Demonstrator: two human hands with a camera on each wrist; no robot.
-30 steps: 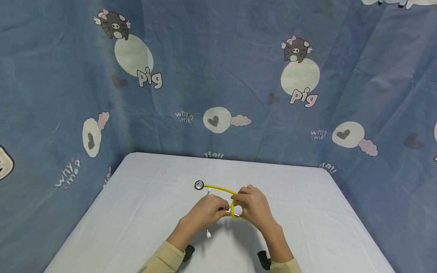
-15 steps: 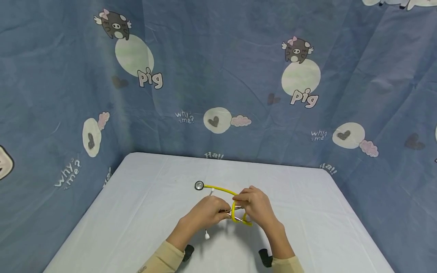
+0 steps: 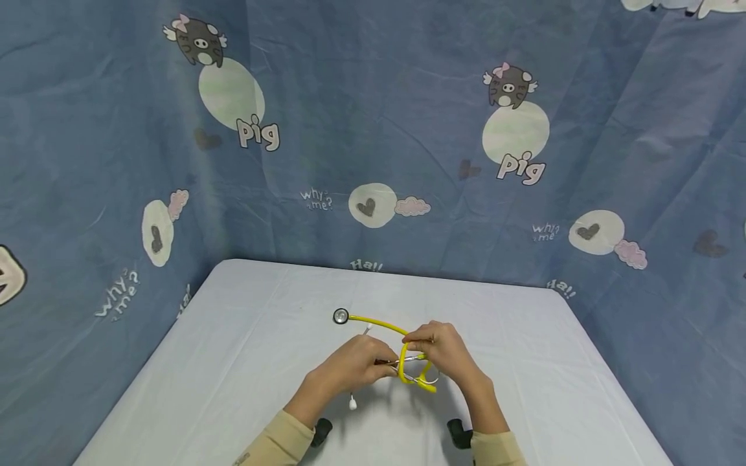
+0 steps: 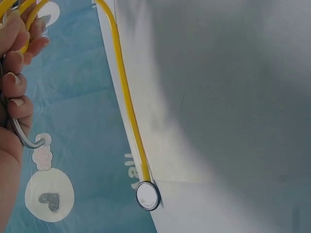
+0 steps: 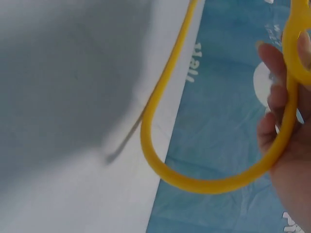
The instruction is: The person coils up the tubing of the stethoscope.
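A yellow stethoscope (image 3: 375,320) is held above the white table by both hands. My left hand (image 3: 355,362) grips its metal ear tubes; one white ear tip (image 3: 352,404) sticks out below that hand, another above it. To the right, my right hand (image 3: 445,349) pinches the yellow tubing, which loops around the metal tubes between the hands. The round chest piece (image 4: 147,196) hangs at the tubing's end, up and left of the hands in the head view. In the right wrist view, a wide bend of tubing (image 5: 209,186) hangs beside the fingers.
The white table (image 3: 280,291) spreads under and around the hands. Behind it and along its sides stands a blue cloth backdrop (image 3: 408,129) printed with pigs and words. Black wrist pieces (image 3: 460,433) show at both sleeves.
My right hand has moved slightly right and away from the left, drawing the tubing with it. More of the yellow loop and metal tubes shows between the hands. The left hand stays nearly still.
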